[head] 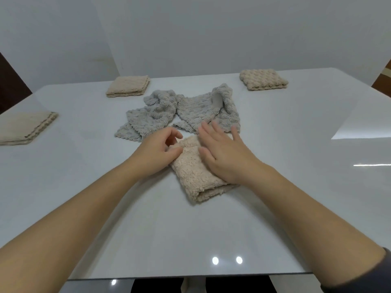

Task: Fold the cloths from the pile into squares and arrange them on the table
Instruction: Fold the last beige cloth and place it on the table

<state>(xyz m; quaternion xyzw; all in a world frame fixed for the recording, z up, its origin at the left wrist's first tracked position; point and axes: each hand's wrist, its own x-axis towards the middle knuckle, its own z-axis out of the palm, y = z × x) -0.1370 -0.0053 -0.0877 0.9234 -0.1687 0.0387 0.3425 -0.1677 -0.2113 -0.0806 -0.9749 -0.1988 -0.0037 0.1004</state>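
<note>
Fingers (pixel 174 152) of left hand (pixel 155 154) pinch one beige cloth (pixel 190 176), right hand (pixel 224 157) presses it flat; three folded squares (pixel 128 86) (pixel 263 79) (pixel 23 126).

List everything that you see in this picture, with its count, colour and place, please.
folded cloths: 3, beige, table's left edge, far left, far right
crumpled cloths: seemingly 2, grey, pile at the middle
half-folded cloth: 1, beige, near the pile, under the hands
table: 1, glossy white, under everything
left hand: 1, pinches the half-folded cloth's left edge
right hand: 1, lies flat on the half-folded cloth
sleeve: 1, dark grey, right forearm
</note>
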